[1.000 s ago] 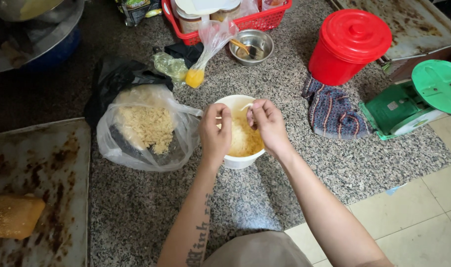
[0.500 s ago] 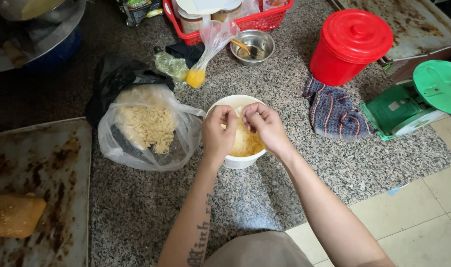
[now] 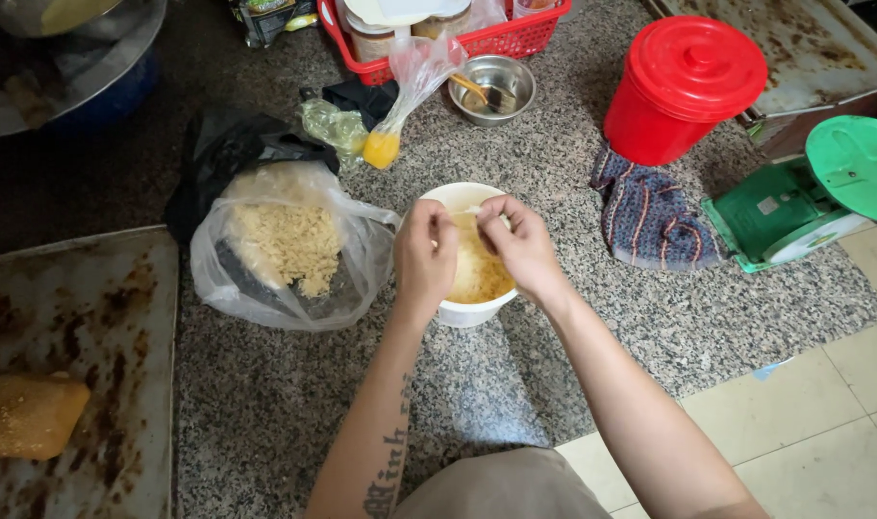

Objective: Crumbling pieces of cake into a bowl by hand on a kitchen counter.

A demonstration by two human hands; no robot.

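Both hands are over the white bowl (image 3: 467,279), which sits about mid-surface on the speckled granite surface (image 3: 294,404), a little back from its near edge. The left hand (image 3: 426,255) is curled over the bowl's left rim with the fingers pinched in, and the right hand (image 3: 520,245) is bunched the same way over the right side. They look closed on bits of the yellowish shredded food (image 3: 479,274) inside, though I can't see exactly what's between the fingertips.

Handling-wise, my guess is the stuff in the bowl is soft, loose and maybe a bit sticky or damp, so it wants pinching in small clumps rather than grabbing. The bowl looks like light plastic, so it'd probably slide on the polished stone if pushed sideways. I'd steady it at the rim or cup the wall low down.

Just left of the bowl is a clear plastic bag (image 3: 285,250) of pale crumbs, floppy, with its open mouth towards the bowl. Further back sit a small steel bowl (image 3: 491,88) and a red basket (image 3: 448,34); towards the right edge, a red lidded bucket (image 3: 684,86) and a striped cloth (image 3: 650,216). A worn metal tray (image 3: 73,336) holding a breaded piece (image 3: 25,415) is at the near left corner.
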